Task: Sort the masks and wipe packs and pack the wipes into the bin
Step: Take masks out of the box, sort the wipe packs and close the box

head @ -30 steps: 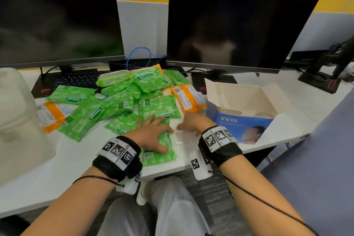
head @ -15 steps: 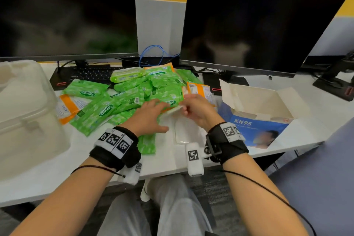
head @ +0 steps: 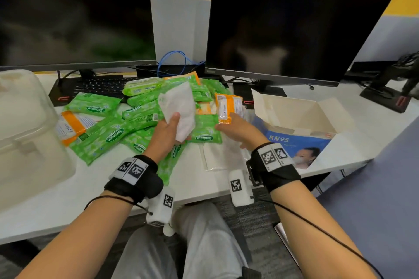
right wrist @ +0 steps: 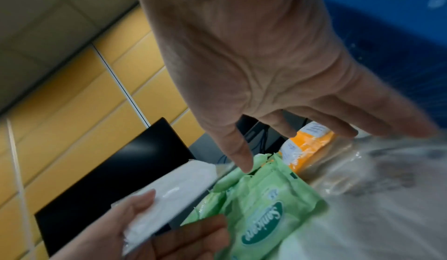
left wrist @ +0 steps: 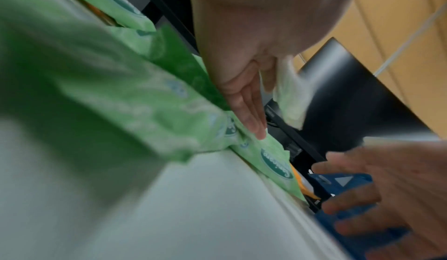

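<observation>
My left hand [head: 167,133] grips a white mask in a clear wrapper [head: 179,108] by its lower edge and holds it up over the pile of green wipe packs [head: 108,136]. In the right wrist view the mask [right wrist: 179,185] sits between that hand's thumb and fingers. My right hand [head: 238,130] hovers with fingers spread and empty, just in front of an orange pack [head: 229,106] and above more clear-wrapped masks [head: 220,156] lying flat on the desk. The clear plastic bin [head: 25,131] stands at the far left.
An open blue KN95 box [head: 294,140] lies right of my right hand. Two dark monitors [head: 294,29] and a keyboard [head: 99,86] stand behind the pile. Another orange pack [head: 72,124] lies near the bin. The desk's front edge runs under my wrists.
Both hands were on the wrapped mask at the desk. The left hand has since lifted it above the pile, and the right hand has let go and dropped lower right, fingers spread.
</observation>
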A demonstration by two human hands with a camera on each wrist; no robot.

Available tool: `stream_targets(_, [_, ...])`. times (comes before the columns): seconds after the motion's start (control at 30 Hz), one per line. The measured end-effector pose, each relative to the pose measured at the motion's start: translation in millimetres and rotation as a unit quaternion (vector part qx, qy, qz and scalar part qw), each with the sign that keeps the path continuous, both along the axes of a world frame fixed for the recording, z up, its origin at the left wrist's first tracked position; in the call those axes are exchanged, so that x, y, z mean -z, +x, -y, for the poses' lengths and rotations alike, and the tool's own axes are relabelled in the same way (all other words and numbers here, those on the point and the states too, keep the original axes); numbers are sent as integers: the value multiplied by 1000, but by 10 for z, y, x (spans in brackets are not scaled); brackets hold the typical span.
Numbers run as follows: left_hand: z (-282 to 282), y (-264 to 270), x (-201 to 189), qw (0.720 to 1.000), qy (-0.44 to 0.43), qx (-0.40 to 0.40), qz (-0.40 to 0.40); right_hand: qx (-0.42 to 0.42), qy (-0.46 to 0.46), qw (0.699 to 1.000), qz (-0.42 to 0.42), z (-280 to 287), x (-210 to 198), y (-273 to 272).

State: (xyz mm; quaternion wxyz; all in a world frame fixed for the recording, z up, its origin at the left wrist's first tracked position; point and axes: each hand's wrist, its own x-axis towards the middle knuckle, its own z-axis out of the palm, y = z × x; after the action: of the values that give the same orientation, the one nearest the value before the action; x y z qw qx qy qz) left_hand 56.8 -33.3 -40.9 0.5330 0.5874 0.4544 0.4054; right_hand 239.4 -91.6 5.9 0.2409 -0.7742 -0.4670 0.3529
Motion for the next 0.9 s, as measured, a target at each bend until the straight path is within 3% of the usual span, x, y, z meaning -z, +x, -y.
stream_targets(0.07, [-9,35,14,995,-79,-2,65,-22,-16,998,55,-32,86,-3])
stream_targets(0.2, [-86,15,169,993,-114,3,31,-51,-41,994,87,-70,237,-2])
stream_targets(0.3, [-158,-32,288,987,-142,-3,70,-51,-92,983,150,-103,317,19])
stream_targets(0.53, [-105,-8,254,994,-107,8,11,-32,-105,966,234,-152,454,33])
stream_targets(0.6, [-115,-6,273,995,-98,-2,8,-25,-98,970,222,-160,442,6])
stream_targets(0.67, [-127,11,258,994,-107,-16,31,6,-72,985,154,-153,340,-25])
stream_targets(0.77, [-82,66,129,986,-124,-15,112,31,6,996,83,-98,82,-53])
stream_targets(0.9, [-59,128,-48,977,-131,-2,167,8,129,990,60,86,-358,-68])
